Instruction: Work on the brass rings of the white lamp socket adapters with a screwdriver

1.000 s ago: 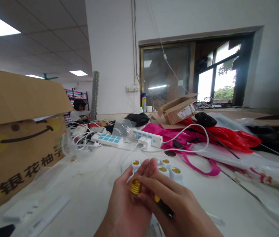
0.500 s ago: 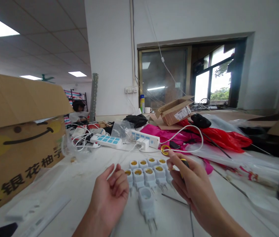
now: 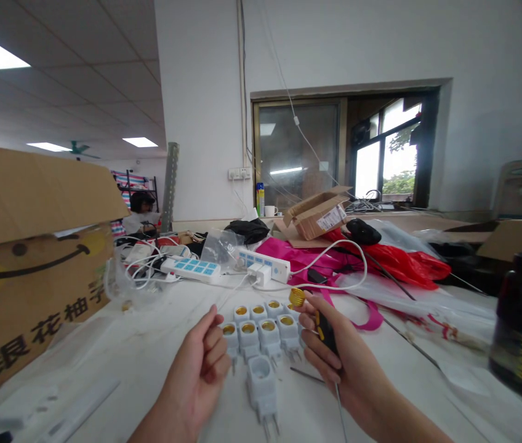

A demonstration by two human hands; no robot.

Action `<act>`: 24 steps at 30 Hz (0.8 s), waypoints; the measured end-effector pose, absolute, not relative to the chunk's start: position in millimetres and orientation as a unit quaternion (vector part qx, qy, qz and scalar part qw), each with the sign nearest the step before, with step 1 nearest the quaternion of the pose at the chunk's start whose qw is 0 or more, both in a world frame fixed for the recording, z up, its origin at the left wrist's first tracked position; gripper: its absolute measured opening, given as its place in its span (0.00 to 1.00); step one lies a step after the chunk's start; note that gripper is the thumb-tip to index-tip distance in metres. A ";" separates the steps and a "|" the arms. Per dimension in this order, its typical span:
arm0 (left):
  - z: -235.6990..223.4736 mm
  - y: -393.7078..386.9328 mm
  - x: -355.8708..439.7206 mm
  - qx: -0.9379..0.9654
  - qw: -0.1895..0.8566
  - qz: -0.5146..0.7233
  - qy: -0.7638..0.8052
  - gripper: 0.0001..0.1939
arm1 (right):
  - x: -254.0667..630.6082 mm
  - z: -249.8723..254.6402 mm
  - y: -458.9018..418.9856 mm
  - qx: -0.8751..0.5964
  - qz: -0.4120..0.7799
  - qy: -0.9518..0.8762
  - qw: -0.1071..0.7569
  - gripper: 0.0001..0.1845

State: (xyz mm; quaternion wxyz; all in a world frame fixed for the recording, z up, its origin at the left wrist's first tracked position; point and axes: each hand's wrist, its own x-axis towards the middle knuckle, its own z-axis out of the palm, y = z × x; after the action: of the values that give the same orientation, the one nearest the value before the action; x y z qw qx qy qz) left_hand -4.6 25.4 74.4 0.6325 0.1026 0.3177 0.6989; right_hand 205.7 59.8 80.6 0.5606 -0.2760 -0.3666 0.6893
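**Right hand (image 3: 335, 363) grips screwdriver (image 3: 326, 332) beside white socket adapters (image 3: 261, 335)**

The fingers (image 3: 309, 351) close around the yellow-and-black handle, its steel shaft (image 3: 340, 412) running toward the near side and tilting slightly right. A brass screw shell (image 3: 297, 297) sits against the fingertips, just beyond the handle's far end. The left hand (image 3: 199, 369) is loosely curled, holding nothing, just left of the adapters on the white surface (image 3: 150, 363). One adapter (image 3: 261, 387) stands nearer, its prongs pointing toward the near side.

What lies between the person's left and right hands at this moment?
In the head view, a cluster of white lamp-socket plug adapters with brass-lined sockets sits between the left hand and the right hand, with one more adapter set apart, nearer the person.
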 end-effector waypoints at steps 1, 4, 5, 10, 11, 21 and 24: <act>73.7 24.9 -0.4 0.136 0.625 0.688 0.342 0.23 | 203.4 80.7 57.9 -0.279 0.691 -0.380 0.547 0.23; 71.4 19.9 12.4 0.257 0.603 0.648 0.389 0.20 | 197.1 80.9 52.1 -0.294 0.687 -0.426 0.510 0.25; 71.0 17.3 16.2 0.294 0.598 0.631 0.397 0.29 | 195.5 80.6 50.4 -0.299 0.684 -0.441 0.498 0.25; 72.2 5.9 26.7 0.411 0.565 0.572 0.430 0.52 | 192.0 75.9 45.5 -0.306 0.680 -0.501 0.440 0.28; 71.8 5.7 26.8 0.426 0.555 0.566 0.435 0.52 | 191.8 75.0 44.7 -0.304 0.680 -0.507 0.434 0.29; 66.5 18.1 16.4 0.478 0.430 0.610 0.463 0.41 | 195.2 72.2 46.2 -0.310 0.669 -0.498 0.457 0.26; 70.6 17.9 11.4 0.444 0.402 0.653 0.464 0.43 | 201.1 72.7 56.3 -0.319 0.662 -0.444 0.513 0.19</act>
State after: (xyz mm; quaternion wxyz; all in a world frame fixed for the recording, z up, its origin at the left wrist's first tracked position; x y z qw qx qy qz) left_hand 11.4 17.9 70.6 0.4015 0.4440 0.4639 0.6530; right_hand 201.1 56.3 72.7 0.5133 -0.3188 -0.4439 0.6617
